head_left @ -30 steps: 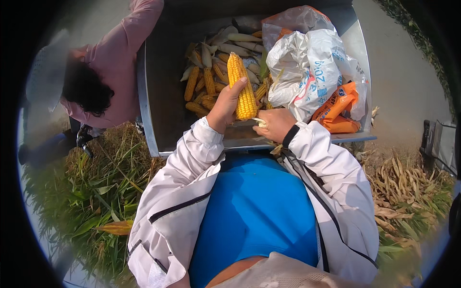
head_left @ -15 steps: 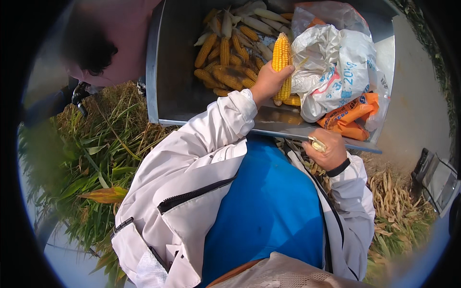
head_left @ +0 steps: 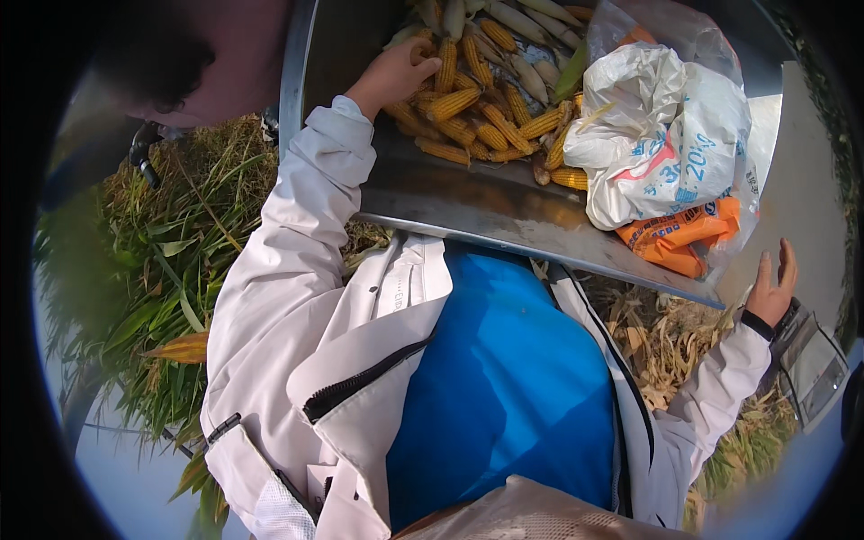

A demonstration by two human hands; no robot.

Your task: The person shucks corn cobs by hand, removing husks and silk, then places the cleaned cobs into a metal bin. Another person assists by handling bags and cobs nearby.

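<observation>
My left hand [head_left: 392,76] reaches into a metal cart bin [head_left: 468,202] and rests on the pile of yellow corn cobs [head_left: 486,117]; whether its fingers close on a cob is hidden. My right hand [head_left: 772,286] hangs out to the right beyond the bin's corner, fingers spread, holding nothing. I wear a white jacket over a blue top.
A white plastic bag [head_left: 661,135] and an orange packet [head_left: 679,238] lie in the bin's right side. Another person in pink [head_left: 193,63] bends at the upper left. Green corn stalks [head_left: 171,261] stand at the left, dry husks [head_left: 666,333] at the right.
My left hand lowered the raised cob into the pile. My right hand swung out to the right and opened, no longer holding husk.
</observation>
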